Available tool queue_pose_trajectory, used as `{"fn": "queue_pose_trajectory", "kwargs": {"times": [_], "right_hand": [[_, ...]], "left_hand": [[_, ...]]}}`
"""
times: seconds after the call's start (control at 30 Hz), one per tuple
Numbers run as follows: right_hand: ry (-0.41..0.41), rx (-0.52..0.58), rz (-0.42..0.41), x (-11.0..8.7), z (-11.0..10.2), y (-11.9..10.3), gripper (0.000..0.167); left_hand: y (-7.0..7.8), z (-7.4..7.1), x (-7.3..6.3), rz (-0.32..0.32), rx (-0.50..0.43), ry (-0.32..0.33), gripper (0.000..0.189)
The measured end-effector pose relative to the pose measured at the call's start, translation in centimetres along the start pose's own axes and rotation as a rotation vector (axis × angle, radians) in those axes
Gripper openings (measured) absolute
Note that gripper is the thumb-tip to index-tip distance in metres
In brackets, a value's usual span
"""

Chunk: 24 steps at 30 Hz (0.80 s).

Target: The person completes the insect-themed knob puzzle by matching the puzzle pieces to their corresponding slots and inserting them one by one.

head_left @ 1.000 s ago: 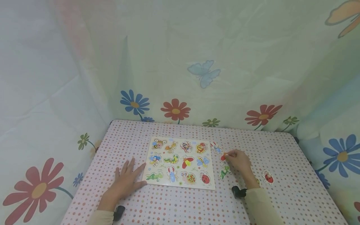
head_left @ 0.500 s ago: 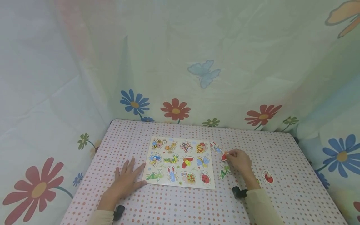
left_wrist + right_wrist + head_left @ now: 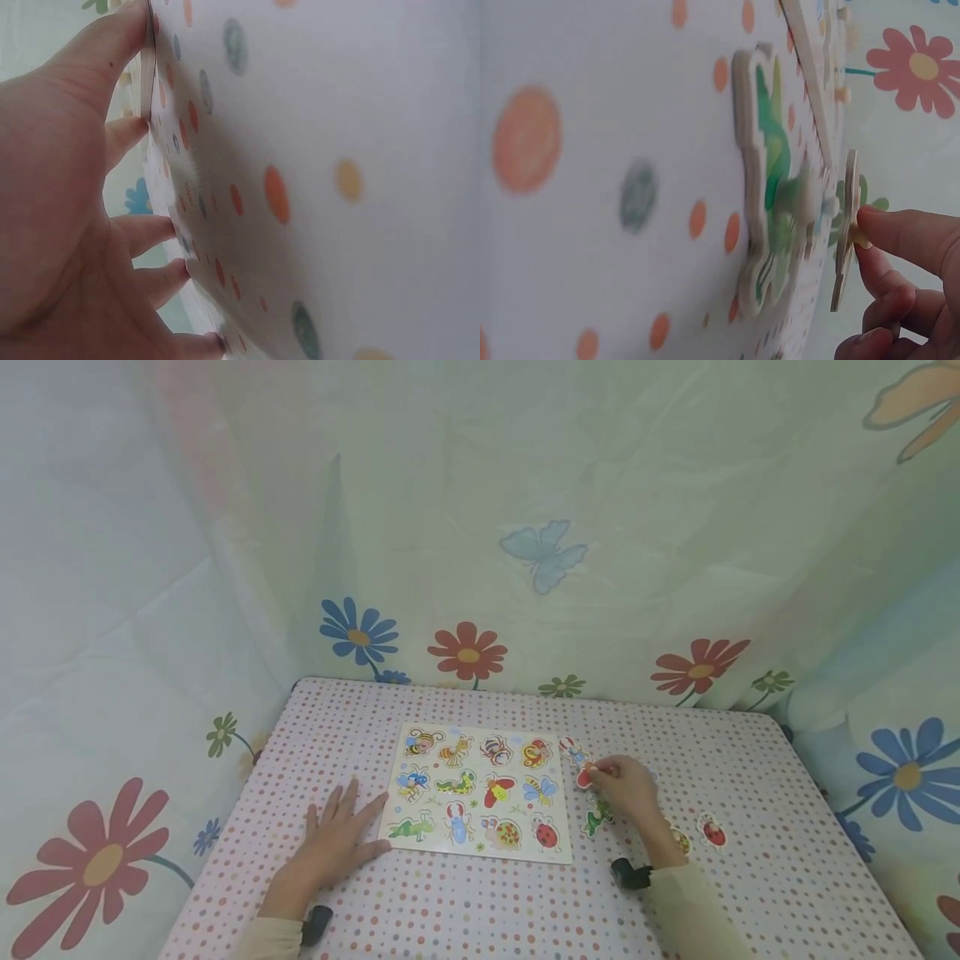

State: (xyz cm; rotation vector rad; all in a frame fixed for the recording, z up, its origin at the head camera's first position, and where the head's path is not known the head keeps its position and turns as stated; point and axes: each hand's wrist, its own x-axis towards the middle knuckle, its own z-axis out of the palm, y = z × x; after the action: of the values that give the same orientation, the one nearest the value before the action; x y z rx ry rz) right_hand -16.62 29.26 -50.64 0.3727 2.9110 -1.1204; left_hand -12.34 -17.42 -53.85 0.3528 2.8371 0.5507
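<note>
A wooden insect puzzle board (image 3: 566, 853) lies flat on the table. My left hand (image 3: 330, 852) rests palm down at its left side, fingers spread, with thumb and forefinger touching the edge. Just off the right edge, my right hand (image 3: 630, 789) pinches a red insect puzzle piece (image 3: 584, 776) between thumb and fingers. The right wrist view shows that piece (image 3: 846, 232) edge-on, raised off the table and held by its small knob. Beneath it lies a green insect piece (image 3: 597, 818) with a knob. A blue-and-red beetle piece (image 3: 572, 748) lies beside the board's upper right corner.
A ladybug piece (image 3: 711, 832) lies right of my right forearm. A yellowish piece (image 3: 681, 841) shows partly behind that wrist. The dotted tablecloth (image 3: 465, 910) covers the table, and a flowered curtain (image 3: 420, 527) hangs behind it.
My right hand has moved slightly left toward the board, carrying the red insect piece. More of the yellowish piece by the wrist shows now. My left hand stays in place.
</note>
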Motion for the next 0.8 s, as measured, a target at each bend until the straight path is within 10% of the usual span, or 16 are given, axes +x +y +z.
{"fn": "queue_pose_trajectory", "kwargs": {"times": [0.8], "right_hand": [[-0.057, -0.017, -0.241, -1.0, 4.3, -5.4, 0.016]], "left_hand": [[-0.1, 0.2, 0.0, -0.004, 0.008, -0.004, 0.078]]}}
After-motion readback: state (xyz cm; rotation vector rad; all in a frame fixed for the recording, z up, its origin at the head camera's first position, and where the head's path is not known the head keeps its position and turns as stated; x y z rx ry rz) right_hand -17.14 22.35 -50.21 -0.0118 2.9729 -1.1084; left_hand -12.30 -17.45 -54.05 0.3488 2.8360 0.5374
